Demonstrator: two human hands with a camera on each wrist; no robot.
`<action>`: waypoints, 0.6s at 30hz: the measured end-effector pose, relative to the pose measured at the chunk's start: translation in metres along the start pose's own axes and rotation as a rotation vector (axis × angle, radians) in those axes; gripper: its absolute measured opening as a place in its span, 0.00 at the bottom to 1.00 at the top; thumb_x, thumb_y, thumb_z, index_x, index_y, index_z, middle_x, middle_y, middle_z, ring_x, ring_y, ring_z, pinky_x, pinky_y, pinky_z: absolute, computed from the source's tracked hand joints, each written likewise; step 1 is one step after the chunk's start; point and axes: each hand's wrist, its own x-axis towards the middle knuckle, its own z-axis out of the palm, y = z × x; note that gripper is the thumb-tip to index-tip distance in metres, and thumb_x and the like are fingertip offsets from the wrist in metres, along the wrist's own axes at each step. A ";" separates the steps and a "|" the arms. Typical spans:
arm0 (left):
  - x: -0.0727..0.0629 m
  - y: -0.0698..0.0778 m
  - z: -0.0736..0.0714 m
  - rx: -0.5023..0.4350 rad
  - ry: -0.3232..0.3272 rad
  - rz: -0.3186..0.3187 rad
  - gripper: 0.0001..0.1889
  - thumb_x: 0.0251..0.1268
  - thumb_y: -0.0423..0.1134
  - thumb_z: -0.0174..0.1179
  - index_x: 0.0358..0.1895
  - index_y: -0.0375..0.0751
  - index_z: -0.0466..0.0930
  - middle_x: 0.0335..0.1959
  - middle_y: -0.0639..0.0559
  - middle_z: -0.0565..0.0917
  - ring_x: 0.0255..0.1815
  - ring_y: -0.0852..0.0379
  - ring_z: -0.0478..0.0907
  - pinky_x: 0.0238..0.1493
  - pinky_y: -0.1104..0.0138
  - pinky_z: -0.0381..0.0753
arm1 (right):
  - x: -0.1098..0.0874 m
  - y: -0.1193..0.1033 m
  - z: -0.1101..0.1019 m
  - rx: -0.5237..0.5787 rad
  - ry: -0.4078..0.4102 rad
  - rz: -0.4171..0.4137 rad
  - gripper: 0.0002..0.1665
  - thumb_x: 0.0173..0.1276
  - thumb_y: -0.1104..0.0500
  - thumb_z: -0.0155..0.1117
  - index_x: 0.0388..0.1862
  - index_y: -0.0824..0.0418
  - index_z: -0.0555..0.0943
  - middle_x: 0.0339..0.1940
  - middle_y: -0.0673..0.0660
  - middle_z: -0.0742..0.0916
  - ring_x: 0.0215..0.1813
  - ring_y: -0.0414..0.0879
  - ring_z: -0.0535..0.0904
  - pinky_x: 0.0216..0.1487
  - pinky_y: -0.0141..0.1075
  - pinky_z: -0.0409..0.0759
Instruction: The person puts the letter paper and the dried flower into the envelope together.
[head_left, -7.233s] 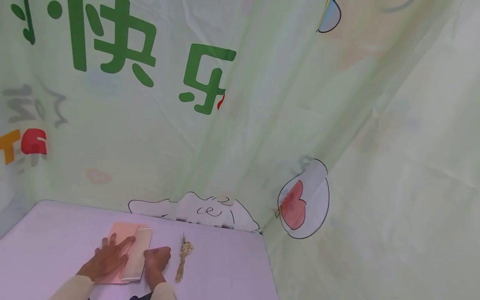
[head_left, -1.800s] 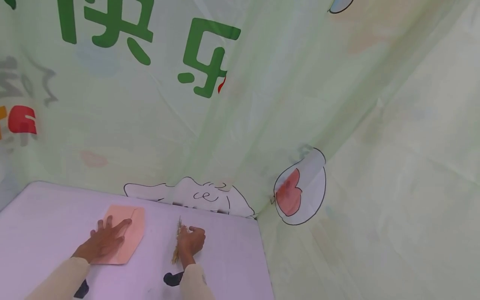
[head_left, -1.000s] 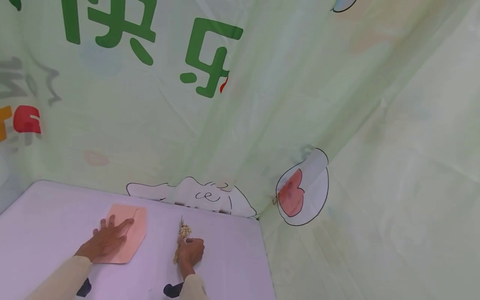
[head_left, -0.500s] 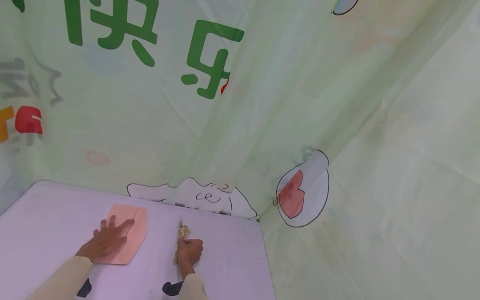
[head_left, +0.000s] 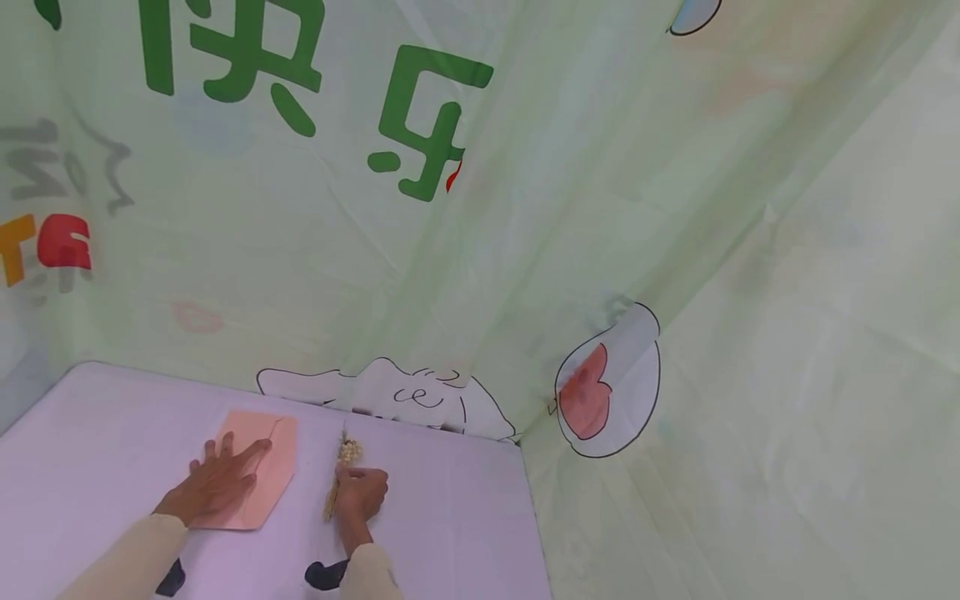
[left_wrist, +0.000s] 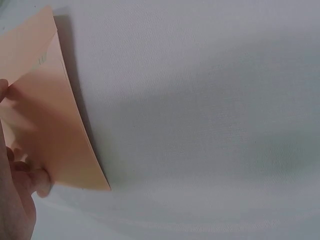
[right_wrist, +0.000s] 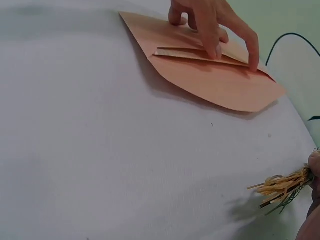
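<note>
A pink paper envelope point(head_left: 277, 479) lies on the table with its pointed flap spread out to the right. My left hand point(head_left: 213, 487) rests on it with fingers spread, the fingertips near the envelope's mouth. In the right wrist view the mouth point(right_wrist: 187, 54) gapes slightly, with a pale edge inside. To the right, my right hand point(head_left: 362, 492) pinches a small bunch of dried flowers point(head_left: 348, 451) by its stems. The stem ends point(right_wrist: 287, 186) stick out past the fingers in the right wrist view, with a shadow on the table below.
The table point(head_left: 450, 517) has a pale lilac cover and ends at a printed cloth wall point(head_left: 315, 292). Another cloth wall point(head_left: 750, 433) closes the right side. Dark wrist straps point(head_left: 326, 575) show below both hands. Tiny specks point(right_wrist: 212, 124) dot the cover near the envelope.
Earlier a pale flat piece stuck out of the envelope under my right fist; now none sticks out. My right hand went to the dried flowers, grasped them and has shifted left with them.
</note>
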 end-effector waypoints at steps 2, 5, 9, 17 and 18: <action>0.001 -0.001 0.003 -0.005 0.007 0.001 0.27 0.82 0.40 0.57 0.80 0.43 0.68 0.74 0.02 0.56 0.69 -0.04 0.53 0.59 0.11 0.60 | -0.008 -0.006 0.005 0.015 -0.024 0.012 0.16 0.52 0.63 0.88 0.25 0.61 0.84 0.26 0.54 0.85 0.29 0.48 0.80 0.38 0.48 0.81; 0.002 -0.005 0.006 -0.003 0.012 -0.005 0.27 0.82 0.40 0.57 0.79 0.45 0.68 0.74 0.03 0.57 0.70 -0.03 0.54 0.59 0.11 0.61 | -0.023 -0.015 0.016 0.025 -0.066 0.019 0.18 0.53 0.62 0.87 0.29 0.60 0.81 0.29 0.53 0.82 0.32 0.47 0.78 0.39 0.45 0.79; 0.003 -0.009 0.009 0.012 0.017 -0.012 0.28 0.80 0.41 0.60 0.79 0.46 0.69 0.74 0.04 0.59 0.68 0.00 0.59 0.56 0.13 0.67 | -0.042 -0.023 0.030 0.016 -0.129 0.039 0.21 0.55 0.62 0.87 0.34 0.59 0.78 0.32 0.52 0.79 0.35 0.45 0.75 0.40 0.41 0.76; 0.005 -0.007 0.005 0.018 -0.008 -0.024 0.29 0.79 0.41 0.61 0.79 0.44 0.69 0.73 0.04 0.59 0.66 0.04 0.62 0.55 0.15 0.69 | -0.066 -0.036 0.042 0.001 -0.162 0.043 0.23 0.55 0.61 0.87 0.35 0.58 0.76 0.31 0.51 0.78 0.35 0.44 0.74 0.35 0.36 0.77; 0.005 -0.006 0.004 0.022 -0.011 -0.027 0.29 0.79 0.41 0.61 0.79 0.43 0.70 0.73 0.04 0.59 0.65 0.05 0.63 0.54 0.16 0.70 | -0.067 -0.037 0.042 0.000 -0.162 0.043 0.23 0.55 0.62 0.87 0.35 0.58 0.76 0.31 0.51 0.78 0.35 0.44 0.74 0.35 0.36 0.77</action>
